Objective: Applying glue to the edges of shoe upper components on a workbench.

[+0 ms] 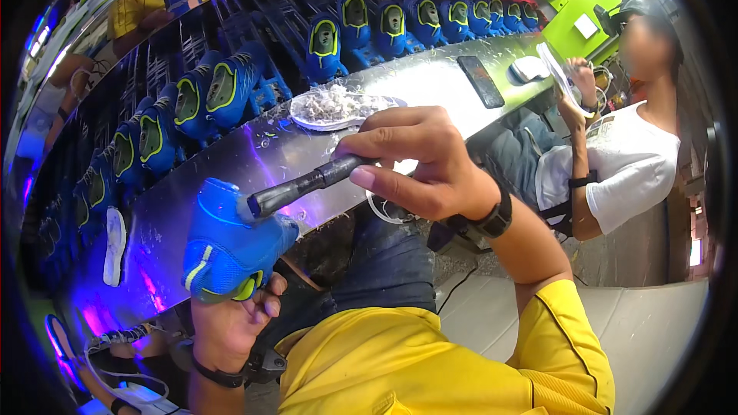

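Observation:
My left hand (238, 319) supports a blue shoe upper (223, 238) from below, its fingers curled by the yellow-green collar. The upper is held upside down over the bench edge, and part of that hand is hidden behind it. In my right hand (419, 161) is a brush-like tool (307, 187) with a black wrapped handle, pinched between thumb and fingers. The tool's flat end meets the upper's underside; its tip is too blurred to make out bristles. Just beyond my right hand, a white shoe sole (311, 119) lies on the bench, heaped with pale shreds.
Blue shoes (323, 46) stand in a long curved row on the dark conveyor rack (265, 23) behind the metal bench (254, 150). A phone (480, 81) and a white sole (530, 69) lie to the right. Another sole (115, 246) is left. A co-worker (630, 146) sits at right, holding a sole.

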Demonstrator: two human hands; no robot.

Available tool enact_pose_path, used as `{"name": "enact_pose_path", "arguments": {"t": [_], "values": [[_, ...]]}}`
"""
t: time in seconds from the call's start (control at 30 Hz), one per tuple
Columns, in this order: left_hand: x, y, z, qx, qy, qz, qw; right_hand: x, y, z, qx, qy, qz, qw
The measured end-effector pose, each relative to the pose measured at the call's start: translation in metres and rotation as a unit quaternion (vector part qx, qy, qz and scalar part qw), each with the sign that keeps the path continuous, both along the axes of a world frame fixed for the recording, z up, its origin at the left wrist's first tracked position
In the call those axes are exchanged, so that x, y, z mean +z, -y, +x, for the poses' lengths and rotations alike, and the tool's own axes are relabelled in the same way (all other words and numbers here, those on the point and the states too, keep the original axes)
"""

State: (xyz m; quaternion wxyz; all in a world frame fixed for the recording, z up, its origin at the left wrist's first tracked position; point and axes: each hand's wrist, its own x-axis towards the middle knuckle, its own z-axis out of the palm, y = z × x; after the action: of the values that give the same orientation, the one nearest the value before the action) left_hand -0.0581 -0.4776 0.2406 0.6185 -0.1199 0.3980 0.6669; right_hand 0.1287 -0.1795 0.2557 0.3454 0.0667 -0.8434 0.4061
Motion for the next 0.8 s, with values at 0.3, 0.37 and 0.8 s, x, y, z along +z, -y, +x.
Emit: {"name": "enact_pose_path", "arguments": {"t": [0.3,0.37,0.8], "values": [[0.001,0.000,0.016,0.009,0.052,0.016,0.998,-0.054,0.011,-0.005,-0.003,-0.033,-0.098,0.995],[0.001,0.001,0.018,0.005,0.054,0.021,0.998,-0.067,0.016,-0.001,-0.018,0.003,-0.119,0.993],[-0.034,-0.047,-0.021,-0.045,-0.156,0.131,0.978,-0.064,0.051,0.014,-0.139,0.122,-0.261,0.947]]}}
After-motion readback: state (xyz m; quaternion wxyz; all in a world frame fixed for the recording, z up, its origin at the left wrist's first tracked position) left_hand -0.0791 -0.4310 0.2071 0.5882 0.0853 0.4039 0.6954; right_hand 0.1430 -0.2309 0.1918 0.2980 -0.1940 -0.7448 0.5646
